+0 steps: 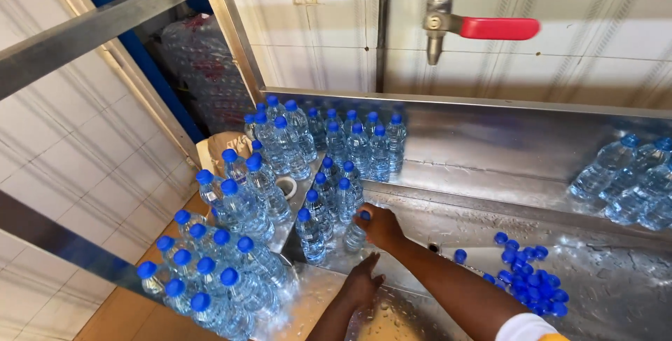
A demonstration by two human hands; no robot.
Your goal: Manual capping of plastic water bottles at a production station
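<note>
red-handled tap (483, 27) above | loose blue caps (532, 285) in steel trough (490, 145) | tape roll (285, 185) among capped bottles (231, 257)

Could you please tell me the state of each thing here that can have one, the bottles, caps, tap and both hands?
Bottle under the right hand: upright, blue cap on.
Right hand: closed over that bottle's cap.
Left hand: open, flat on the wet steel counter.
Other bottles: upright, capped.
Loose blue caps: heaped on the counter.
Tap: red lever sideways, no water running.

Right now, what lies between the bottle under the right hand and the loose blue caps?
In the head view, bare wet steel and the right forearm; between the bottle and caps, one stray cap.
</note>
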